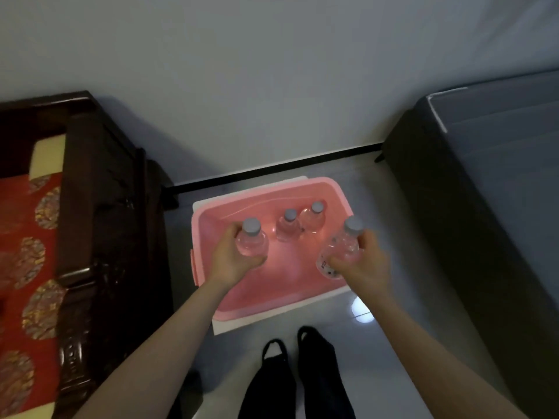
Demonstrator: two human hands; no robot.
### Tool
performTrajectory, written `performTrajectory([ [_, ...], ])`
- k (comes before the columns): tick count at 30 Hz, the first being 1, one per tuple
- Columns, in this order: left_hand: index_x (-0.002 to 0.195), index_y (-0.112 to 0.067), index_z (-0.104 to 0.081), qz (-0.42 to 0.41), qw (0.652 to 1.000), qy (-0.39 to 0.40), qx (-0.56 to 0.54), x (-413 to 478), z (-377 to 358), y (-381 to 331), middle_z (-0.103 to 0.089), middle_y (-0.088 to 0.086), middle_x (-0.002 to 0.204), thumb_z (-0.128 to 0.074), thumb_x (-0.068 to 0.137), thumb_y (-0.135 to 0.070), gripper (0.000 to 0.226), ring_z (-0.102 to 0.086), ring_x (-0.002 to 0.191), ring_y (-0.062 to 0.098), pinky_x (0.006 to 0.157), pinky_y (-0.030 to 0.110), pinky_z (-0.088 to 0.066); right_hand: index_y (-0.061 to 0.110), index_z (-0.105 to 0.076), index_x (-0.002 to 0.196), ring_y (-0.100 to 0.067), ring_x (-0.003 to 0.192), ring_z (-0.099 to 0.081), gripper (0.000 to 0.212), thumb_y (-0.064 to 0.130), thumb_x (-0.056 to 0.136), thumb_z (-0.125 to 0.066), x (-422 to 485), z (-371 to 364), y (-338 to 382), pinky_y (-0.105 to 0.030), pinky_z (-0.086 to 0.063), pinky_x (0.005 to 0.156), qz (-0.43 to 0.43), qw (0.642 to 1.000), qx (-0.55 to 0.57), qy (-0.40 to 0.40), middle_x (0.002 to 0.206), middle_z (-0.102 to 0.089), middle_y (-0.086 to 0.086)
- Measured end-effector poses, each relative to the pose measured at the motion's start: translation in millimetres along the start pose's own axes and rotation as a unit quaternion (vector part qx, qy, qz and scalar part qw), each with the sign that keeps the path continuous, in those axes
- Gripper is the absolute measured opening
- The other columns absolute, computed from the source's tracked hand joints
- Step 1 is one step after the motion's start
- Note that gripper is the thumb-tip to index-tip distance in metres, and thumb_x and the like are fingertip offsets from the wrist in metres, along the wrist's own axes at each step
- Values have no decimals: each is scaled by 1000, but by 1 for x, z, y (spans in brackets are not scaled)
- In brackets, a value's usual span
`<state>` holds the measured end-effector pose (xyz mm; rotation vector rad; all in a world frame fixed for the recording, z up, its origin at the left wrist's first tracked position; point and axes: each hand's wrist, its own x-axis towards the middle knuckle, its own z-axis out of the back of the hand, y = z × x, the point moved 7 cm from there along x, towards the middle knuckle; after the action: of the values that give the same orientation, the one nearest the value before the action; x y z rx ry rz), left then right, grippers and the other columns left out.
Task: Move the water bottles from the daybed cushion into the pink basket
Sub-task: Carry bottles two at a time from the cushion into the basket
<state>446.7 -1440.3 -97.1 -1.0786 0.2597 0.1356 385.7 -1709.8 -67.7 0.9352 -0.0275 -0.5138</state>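
Over pink basket [260,300]: left hand [231,261] fingers [257,260] wrap left bottle [252,243], right hand [366,264] wraps right bottle [343,247]. Lower both upright beside two standing bottles [289,228], then release.

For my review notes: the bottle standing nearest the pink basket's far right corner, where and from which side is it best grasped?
Likely from above, gripping the neck under the grey cap. That bottle stands upright, with the second standing bottle close on its left and the pink basket's back wall behind, crowding its sides.

bottles [289,226] in basket [208,228]; daybed [90,192] left, bed [484,207] right
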Motion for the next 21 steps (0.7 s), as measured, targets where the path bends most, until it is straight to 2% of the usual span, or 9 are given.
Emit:
performTrajectory([
  [4, 108, -19, -55, 19, 999, -41, 1, 24, -25, 41, -63, -3, 104, -89, 56, -14, 62, -60, 97, 16, 82, 26, -46, 31, -50, 104, -12, 84, -63, 68, 45, 45, -80, 35, -48, -32, -40, -54, 73, -31, 997, -40, 58, 94, -62, 12],
  [6, 104, -20, -55, 17, 998, -53, 13, 41, -36, 55, -63, -3, 101, -88, 55, -14, 59, -60, 93, 17, 81, 28, -47, 30, -49, 101, -15, 83, -63, 62, 40, 49, -81, 53, -70, -42, -41, -53, 73, -23, 994, -62, 89, 95, -62, 11],
  [9, 107, -18, -55, 9, 998, -63, 22, 63, -52, 71, -63, -1, 106, -87, 53, -12, 63, -60, 97, 18, 86, 31, -48, 22, -47, 97, -21, 82, -59, 48, 30, 62, -78, 73, -92, -43, -38, -46, 69, 13, 989, -76, 126, 97, -56, 3],
  [11, 110, -14, -56, 10, 997, -69, 26, 79, -62, 78, -63, 0, 109, -87, 52, -10, 66, -59, 100, 18, 89, 26, -46, 23, -49, 104, -18, 82, -58, 45, 32, 68, -74, 87, -101, -41, -33, -43, 69, 25, 987, -73, 141, 99, -56, 4],
  [14, 111, -12, -56, -2, 997, -65, 35, 100, -74, 80, -62, 2, 110, -86, 52, -6, 67, -58, 99, 16, 84, 4, -37, 20, -50, 116, -16, 83, -54, 56, 25, 67, -76, 105, -116, -39, -27, -39, 70, 48, 979, -81, 184, 104, -56, 2],
  [15, 111, -12, -56, -4, 997, -66, 36, 104, -76, 80, -62, 2, 110, -85, 52, -5, 66, -57, 99, 15, 82, 0, -34, 19, -50, 117, -16, 84, -54, 57, 22, 66, -76, 108, -119, -39, -25, -38, 69, 53, 976, -86, 194, 104, -55, 1],
  [18, 110, -16, -56, -12, 997, -70, 36, 110, -78, 84, -62, 1, 110, -85, 53, -6, 64, -57, 99, 15, 82, 1, -34, 12, -51, 112, -18, 80, -52, 52, 15, 66, -76, 109, -126, -44, -18, -31, 62, 63, 970, -99, 212, 100, -55, -4],
  [21, 109, -18, -56, -22, 997, -63, 42, 114, -80, 90, -61, 0, 108, -87, 53, -7, 64, -58, 98, 15, 81, 2, -35, 7, -53, 103, -19, 77, -50, 43, 10, 67, -76, 111, -129, -49, -18, -28, 60, 60, 970, -106, 211, 95, -51, -3],
])
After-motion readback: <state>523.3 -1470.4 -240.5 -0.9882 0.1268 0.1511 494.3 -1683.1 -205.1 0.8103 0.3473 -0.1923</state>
